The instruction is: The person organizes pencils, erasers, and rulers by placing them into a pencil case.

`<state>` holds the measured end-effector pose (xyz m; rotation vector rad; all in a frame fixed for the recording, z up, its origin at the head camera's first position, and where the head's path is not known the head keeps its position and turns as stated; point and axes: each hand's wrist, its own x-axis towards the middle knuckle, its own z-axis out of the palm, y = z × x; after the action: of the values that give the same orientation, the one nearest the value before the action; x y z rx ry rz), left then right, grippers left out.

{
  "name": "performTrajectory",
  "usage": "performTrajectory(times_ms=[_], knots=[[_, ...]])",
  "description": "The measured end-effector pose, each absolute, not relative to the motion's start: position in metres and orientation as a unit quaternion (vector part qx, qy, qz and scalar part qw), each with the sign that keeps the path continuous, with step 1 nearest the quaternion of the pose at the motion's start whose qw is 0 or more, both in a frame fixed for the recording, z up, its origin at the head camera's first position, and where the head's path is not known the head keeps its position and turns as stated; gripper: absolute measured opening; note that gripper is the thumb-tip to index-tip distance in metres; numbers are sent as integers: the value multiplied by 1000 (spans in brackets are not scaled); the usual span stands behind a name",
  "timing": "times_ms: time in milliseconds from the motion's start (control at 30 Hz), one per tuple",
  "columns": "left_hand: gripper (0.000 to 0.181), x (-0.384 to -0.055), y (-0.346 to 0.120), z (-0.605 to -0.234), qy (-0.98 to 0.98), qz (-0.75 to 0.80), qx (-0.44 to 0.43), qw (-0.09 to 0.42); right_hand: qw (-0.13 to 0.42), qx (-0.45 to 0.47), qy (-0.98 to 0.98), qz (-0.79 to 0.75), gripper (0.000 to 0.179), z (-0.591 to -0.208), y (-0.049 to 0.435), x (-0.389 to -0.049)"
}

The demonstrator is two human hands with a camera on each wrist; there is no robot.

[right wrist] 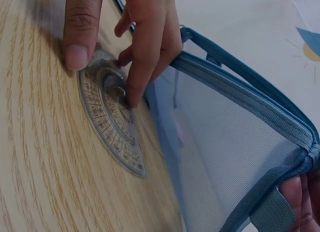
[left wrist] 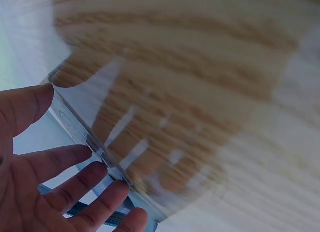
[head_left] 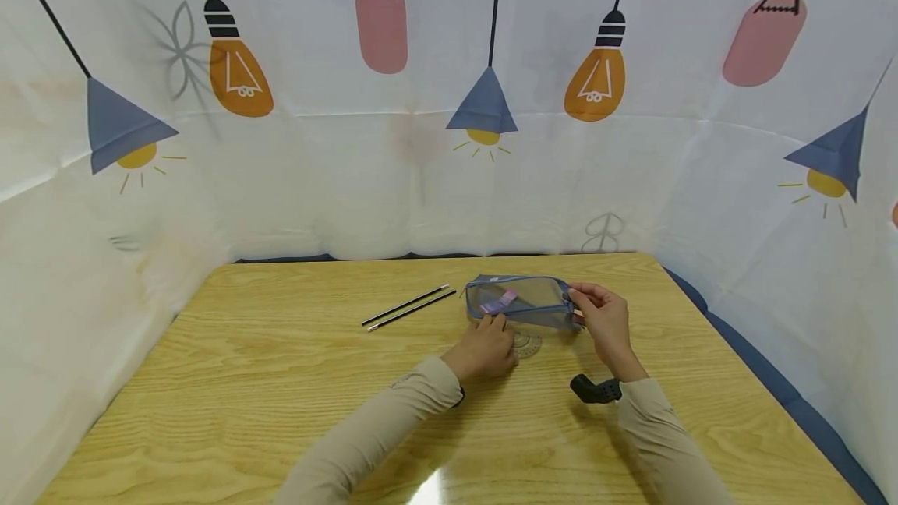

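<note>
At its right end, a blue mesh pencil pouch [head_left: 519,318] is pinched by my right hand [head_left: 605,326]; its fingers [right wrist: 292,197] show beside the end tab in the right wrist view. The pouch lies on its side with a zip-edged opening, and small purple pieces [head_left: 500,302] show inside. In front of it a clear half-round protractor [right wrist: 115,117] lies flat on the table. My left hand [head_left: 486,347] reaches down over the protractor, thumb at its curved edge and fingertips by its inner part. In the left wrist view, the left hand's fingers [left wrist: 75,184] are spread and extended.
Two black pencils [head_left: 407,306] lie side by side to the left of the pouch. The wooden table [head_left: 231,388] is ringed by a white cloth backdrop [head_left: 421,185] printed with lamps. A black strap [head_left: 595,390] sits at the right wrist.
</note>
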<state>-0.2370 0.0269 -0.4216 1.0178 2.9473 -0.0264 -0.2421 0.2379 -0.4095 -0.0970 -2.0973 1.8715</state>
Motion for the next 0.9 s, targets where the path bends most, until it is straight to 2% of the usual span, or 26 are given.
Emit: performTrajectory(times_ms=[300,700,900], knots=[[23,-234,23,-418,944,-3,329,8,158,-31,-736,657,30,-409,238,-241],[29,-233,10,-416,955,2,295,17,157,-29,-737,657,30,-409,237,-240],[34,-233,7,-418,955,7,296,4,157,-30,-739,654,30,-409,236,-239]])
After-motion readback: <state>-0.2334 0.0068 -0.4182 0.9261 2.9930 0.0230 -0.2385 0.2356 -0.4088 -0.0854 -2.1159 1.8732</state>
